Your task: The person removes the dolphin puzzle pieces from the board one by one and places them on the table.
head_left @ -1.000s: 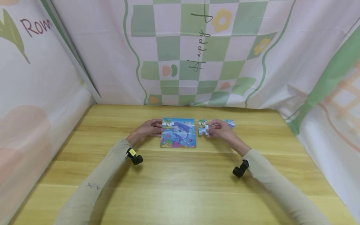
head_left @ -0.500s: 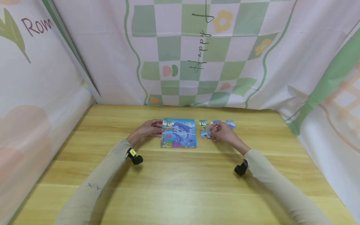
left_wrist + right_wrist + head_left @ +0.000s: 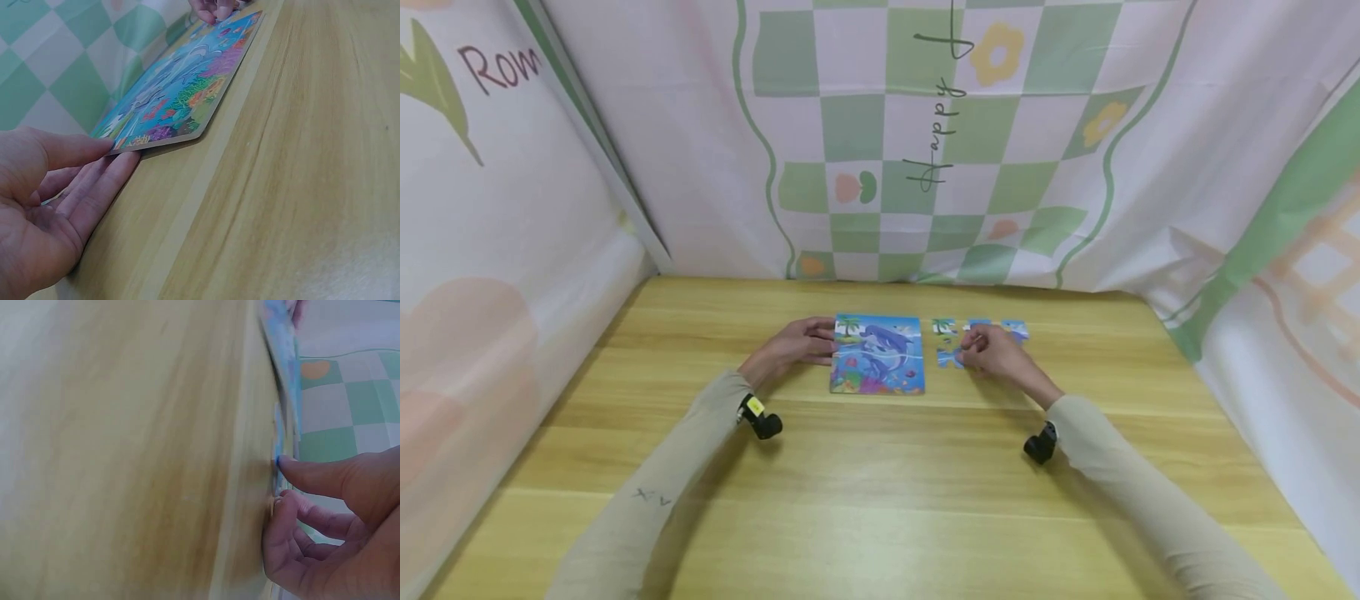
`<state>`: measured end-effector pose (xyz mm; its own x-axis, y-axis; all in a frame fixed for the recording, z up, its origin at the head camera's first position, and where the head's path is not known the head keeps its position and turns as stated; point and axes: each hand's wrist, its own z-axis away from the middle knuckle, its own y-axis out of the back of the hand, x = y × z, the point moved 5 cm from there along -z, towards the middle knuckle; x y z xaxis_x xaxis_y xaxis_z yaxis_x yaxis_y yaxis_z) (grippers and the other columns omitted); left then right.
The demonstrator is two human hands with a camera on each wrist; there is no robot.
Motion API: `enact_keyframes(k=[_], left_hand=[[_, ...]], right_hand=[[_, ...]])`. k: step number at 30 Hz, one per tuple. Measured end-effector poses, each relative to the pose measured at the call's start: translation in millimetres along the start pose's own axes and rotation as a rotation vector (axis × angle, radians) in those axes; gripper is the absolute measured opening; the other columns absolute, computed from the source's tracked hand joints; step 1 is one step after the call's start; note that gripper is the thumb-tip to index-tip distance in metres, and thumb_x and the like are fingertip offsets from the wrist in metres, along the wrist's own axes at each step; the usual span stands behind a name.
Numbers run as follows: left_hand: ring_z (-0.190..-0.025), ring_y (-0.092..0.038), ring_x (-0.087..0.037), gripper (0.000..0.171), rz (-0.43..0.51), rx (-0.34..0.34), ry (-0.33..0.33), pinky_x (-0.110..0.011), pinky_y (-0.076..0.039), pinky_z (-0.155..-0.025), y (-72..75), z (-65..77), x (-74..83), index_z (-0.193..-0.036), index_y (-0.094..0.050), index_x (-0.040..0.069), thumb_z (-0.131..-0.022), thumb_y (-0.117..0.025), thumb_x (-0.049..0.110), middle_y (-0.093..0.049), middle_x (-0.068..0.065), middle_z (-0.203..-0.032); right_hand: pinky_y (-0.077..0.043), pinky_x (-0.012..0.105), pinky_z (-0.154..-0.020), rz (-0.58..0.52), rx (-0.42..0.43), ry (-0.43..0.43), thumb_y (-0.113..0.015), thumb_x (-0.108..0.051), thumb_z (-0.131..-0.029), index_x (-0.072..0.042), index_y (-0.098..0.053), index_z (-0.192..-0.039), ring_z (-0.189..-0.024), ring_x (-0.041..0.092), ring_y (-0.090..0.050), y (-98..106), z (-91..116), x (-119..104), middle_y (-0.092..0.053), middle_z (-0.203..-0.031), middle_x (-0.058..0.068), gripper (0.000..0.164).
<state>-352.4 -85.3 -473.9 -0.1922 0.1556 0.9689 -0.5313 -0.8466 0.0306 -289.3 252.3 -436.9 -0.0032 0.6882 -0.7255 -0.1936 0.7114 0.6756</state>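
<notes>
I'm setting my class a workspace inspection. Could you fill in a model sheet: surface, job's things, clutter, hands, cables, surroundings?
Surface: wooden table, visible grain.
Job's things: dolphin picture; puzzle pieces to its right, some partly hidden.
Clutter: nothing seen.
Hands: left hand grips the dolphin picture's left edge; right hand pinches a piece; each wrist wears a black camera.
Cables: nothing seen.
Surroundings: printed cloth behind and on both sides.

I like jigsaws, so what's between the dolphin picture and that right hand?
In the head view, a strip of bare table beside the dolphin picture, then puzzle pieces, including one the right hand pinches.
</notes>
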Motion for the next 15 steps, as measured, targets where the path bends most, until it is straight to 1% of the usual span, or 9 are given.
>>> enact_keyframes(k=[3,8,12,15], left_hand=[[-0.108,-0.066,-0.024,0.065,0.003,0.005,0.005,-0.034,-0.064,-0.099,0.8,-0.1,-0.8,-0.161,-0.030,-0.003,-0.102,-0.059,-0.005,-0.047,-0.027,-0.147],[-0.106,-0.066,-0.023,0.065,0.003,0.010,0.010,-0.033,-0.064,-0.098,1.6,0.6,-1.1,-0.161,-0.031,-0.002,-0.102,-0.059,-0.005,-0.047,-0.027,-0.146],[-0.107,-0.066,-0.023,0.065,0.000,0.006,0.004,-0.033,-0.064,-0.099,0.9,0.6,-0.4,-0.161,-0.030,-0.003,-0.102,-0.058,-0.005,-0.047,-0.028,-0.146],[-0.107,-0.066,-0.023,0.065,0.003,0.004,0.000,-0.033,-0.064,-0.099,0.2,0.5,-0.1,-0.161,-0.030,-0.004,-0.103,-0.058,-0.005,-0.046,-0.028,-0.146]], right_hand=[[-0.059,0.024,-0.060,0.016,0.018,0.007,-0.071,-0.007,-0.099,0.006,-0.062,-0.111,-0.073,0.017,-0.061,-0.9,-1.1,1.7,-0.069,-0.096,0.017,0.021],[-0.055,0.022,-0.058,0.033,0.035,0.024,-0.071,-0.007,-0.098,0.006,-0.062,-0.109,-0.071,0.016,-0.060,-1.4,-2.5,2.6,-0.068,-0.092,0.014,0.019],[-0.053,0.021,-0.058,0.045,0.035,0.029,-0.069,-0.008,-0.100,0.006,-0.062,-0.110,-0.071,0.016,-0.058,-0.9,-3.1,3.2,-0.066,-0.091,0.013,0.018],[-0.052,0.022,-0.058,0.038,0.041,0.027,-0.069,-0.010,-0.101,0.007,-0.062,-0.113,-0.072,0.016,-0.058,-0.1,-3.6,4.6,-0.066,-0.093,0.013,0.021]])
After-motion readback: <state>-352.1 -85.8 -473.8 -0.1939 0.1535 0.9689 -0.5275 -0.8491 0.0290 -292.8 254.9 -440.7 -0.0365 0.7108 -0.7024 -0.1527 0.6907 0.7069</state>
